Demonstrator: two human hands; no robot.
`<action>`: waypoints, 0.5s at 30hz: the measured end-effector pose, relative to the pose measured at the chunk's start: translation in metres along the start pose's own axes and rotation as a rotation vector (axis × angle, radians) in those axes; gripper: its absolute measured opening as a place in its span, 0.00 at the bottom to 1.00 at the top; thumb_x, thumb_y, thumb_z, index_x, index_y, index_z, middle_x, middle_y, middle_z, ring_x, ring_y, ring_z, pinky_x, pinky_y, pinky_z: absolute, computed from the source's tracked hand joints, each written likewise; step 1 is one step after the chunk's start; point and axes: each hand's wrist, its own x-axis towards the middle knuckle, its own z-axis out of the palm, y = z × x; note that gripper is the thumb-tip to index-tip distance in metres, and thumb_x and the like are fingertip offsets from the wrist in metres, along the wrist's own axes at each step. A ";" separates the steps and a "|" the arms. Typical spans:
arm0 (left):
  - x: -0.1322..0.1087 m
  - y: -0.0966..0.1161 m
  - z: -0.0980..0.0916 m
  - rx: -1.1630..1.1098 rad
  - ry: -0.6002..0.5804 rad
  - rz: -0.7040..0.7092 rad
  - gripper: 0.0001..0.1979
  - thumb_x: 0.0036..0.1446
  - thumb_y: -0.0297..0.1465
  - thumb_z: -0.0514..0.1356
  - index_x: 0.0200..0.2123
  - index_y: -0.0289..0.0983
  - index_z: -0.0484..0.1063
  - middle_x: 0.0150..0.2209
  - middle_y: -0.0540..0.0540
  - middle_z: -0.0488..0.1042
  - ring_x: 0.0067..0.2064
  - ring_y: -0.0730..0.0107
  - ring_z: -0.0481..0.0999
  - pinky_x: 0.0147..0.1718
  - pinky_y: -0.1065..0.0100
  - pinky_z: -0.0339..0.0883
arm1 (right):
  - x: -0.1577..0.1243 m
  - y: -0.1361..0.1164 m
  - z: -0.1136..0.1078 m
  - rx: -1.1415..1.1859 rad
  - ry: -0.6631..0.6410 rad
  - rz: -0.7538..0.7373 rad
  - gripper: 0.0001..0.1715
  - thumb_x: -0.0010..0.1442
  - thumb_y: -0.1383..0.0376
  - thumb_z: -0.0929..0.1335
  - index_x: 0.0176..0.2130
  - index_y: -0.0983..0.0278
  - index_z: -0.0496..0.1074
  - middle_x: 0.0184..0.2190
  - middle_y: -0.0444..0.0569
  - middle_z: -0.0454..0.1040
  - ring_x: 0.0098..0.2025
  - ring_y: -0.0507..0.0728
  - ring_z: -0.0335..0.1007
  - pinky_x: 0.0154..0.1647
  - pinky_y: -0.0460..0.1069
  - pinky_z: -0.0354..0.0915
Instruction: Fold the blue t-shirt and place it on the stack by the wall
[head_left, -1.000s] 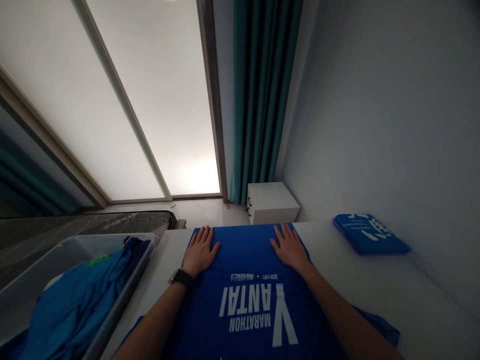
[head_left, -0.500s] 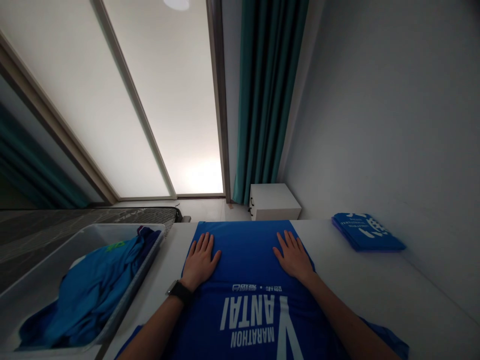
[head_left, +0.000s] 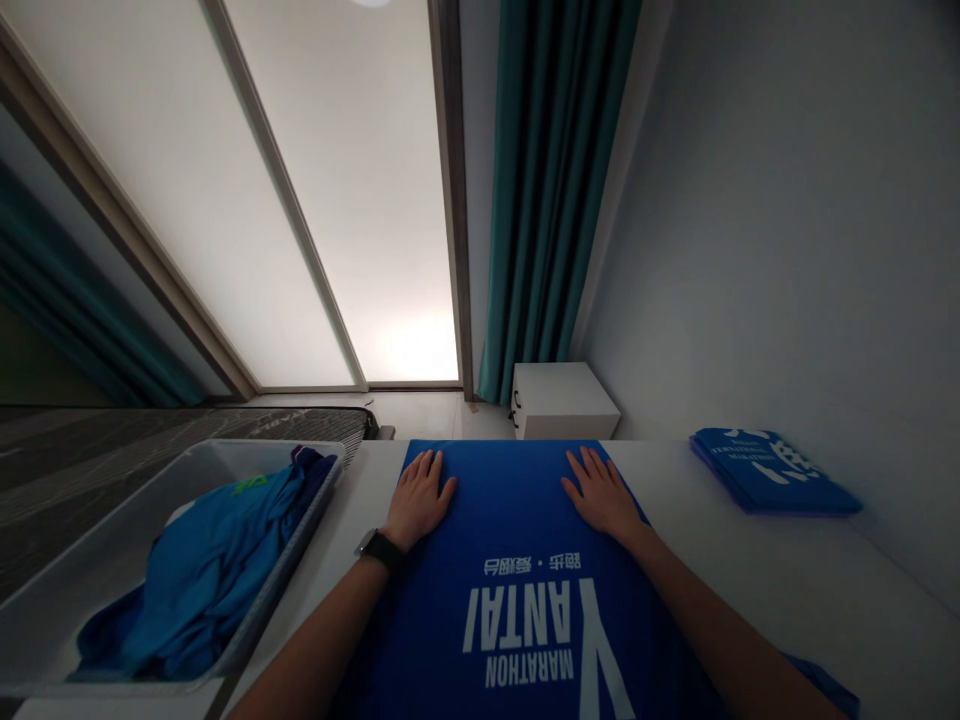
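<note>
A blue shirt [head_left: 510, 510] with white upside-down lettering lies spread on the white table [head_left: 675, 560], its far end at the table's far edge. My left hand [head_left: 421, 500] rests flat near the shirt's far left edge, fingers spread, a dark watch on the wrist. On the far right part of the cloth lies my right hand [head_left: 601, 492], palm down with its fingers apart. Neither hand grips the fabric. The near part of the shirt runs out of the frame, and my right forearm covers some of its right side.
A translucent bin [head_left: 259, 625] holding crumpled blue clothes [head_left: 217, 560] stands on the left. Folded blue shirts [head_left: 776, 470] lie at the right by the wall. Beyond the table are a white cabinet [head_left: 566, 395] and a green curtain [head_left: 551, 200].
The whole scene has shifted slightly to the right in view. Both hands are still flat on the shirt, a little nearer its far edge.
</note>
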 end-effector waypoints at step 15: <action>0.058 -0.018 0.007 -0.014 -0.065 0.132 0.32 0.68 0.45 0.41 0.68 0.34 0.51 0.70 0.40 0.49 0.71 0.60 0.46 0.67 0.54 0.41 | -0.020 -0.029 -0.023 0.062 -0.085 -0.103 0.41 0.68 0.46 0.46 0.70 0.65 0.46 0.72 0.53 0.40 0.72 0.59 0.30 0.70 0.59 0.30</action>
